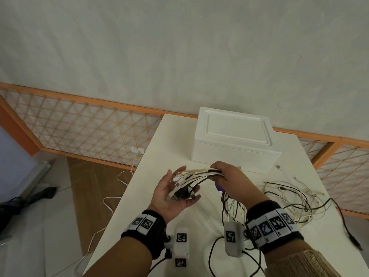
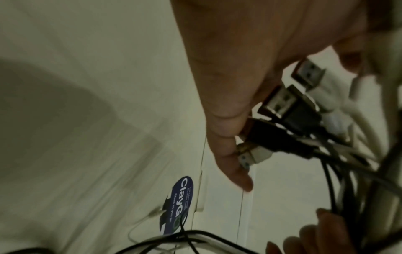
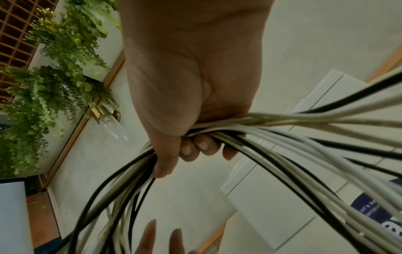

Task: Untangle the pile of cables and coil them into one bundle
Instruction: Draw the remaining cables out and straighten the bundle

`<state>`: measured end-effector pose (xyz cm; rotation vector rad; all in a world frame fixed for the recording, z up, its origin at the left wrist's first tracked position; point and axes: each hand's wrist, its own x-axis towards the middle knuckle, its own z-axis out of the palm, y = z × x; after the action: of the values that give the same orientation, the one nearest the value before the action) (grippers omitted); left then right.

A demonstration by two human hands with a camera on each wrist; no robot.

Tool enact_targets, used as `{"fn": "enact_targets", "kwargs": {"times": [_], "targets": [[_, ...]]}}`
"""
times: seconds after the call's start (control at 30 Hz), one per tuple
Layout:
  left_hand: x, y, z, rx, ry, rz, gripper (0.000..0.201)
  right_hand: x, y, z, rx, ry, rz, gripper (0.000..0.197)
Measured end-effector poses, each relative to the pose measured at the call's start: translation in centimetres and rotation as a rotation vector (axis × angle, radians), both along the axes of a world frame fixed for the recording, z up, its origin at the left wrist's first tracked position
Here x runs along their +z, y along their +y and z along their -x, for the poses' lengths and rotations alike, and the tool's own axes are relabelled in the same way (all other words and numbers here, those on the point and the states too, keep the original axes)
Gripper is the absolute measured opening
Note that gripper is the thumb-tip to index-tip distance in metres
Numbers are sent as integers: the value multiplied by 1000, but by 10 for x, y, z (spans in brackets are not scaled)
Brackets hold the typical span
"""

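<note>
A bunch of white and black cables (image 1: 199, 173) runs between my two hands above the white table (image 1: 143, 176). My right hand (image 1: 229, 176) grips the bunch in a fist; in the right wrist view the fingers (image 3: 191, 147) curl round the strands (image 3: 293, 137). My left hand (image 1: 175, 190) lies palm up and spread, and the USB plug ends (image 1: 179, 193) rest in it. The left wrist view shows those plugs (image 2: 282, 106) against the straight fingers (image 2: 230, 137). The cables' loose lengths (image 1: 289, 200) lie tangled on the table to the right.
A white foam box (image 1: 235, 140) with its lid on stands at the back of the table. A black cable with a plug (image 1: 351, 236) trails toward the right edge. An orange lattice fence (image 1: 79, 124) runs behind. White cords (image 1: 111, 204) lie on the floor at left.
</note>
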<state>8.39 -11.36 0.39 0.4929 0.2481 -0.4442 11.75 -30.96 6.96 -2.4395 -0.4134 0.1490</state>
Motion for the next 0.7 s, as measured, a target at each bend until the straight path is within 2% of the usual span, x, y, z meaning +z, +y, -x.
{"fn": "enact_targets", "kwargs": {"times": [0.07,0.23,0.3,0.43,0.6,0.7], "targets": [[0,4,-2,25,-10,-71,39,0,-4,-1,-14,-5,15,2],[-6,11,-6,70,-7,-183,51,0,-2,0,-39,-18,52,6],[-4,9,-7,87,-10,-259,44,0,1,0,-39,-24,111,9],[0,2,-9,203,24,-400,14,4,5,0,-18,-37,257,10],[-2,-2,-10,250,73,-485,13,15,18,-4,24,-63,517,11],[-3,-2,-11,281,106,-480,15,19,26,-7,90,-77,578,17]]}}
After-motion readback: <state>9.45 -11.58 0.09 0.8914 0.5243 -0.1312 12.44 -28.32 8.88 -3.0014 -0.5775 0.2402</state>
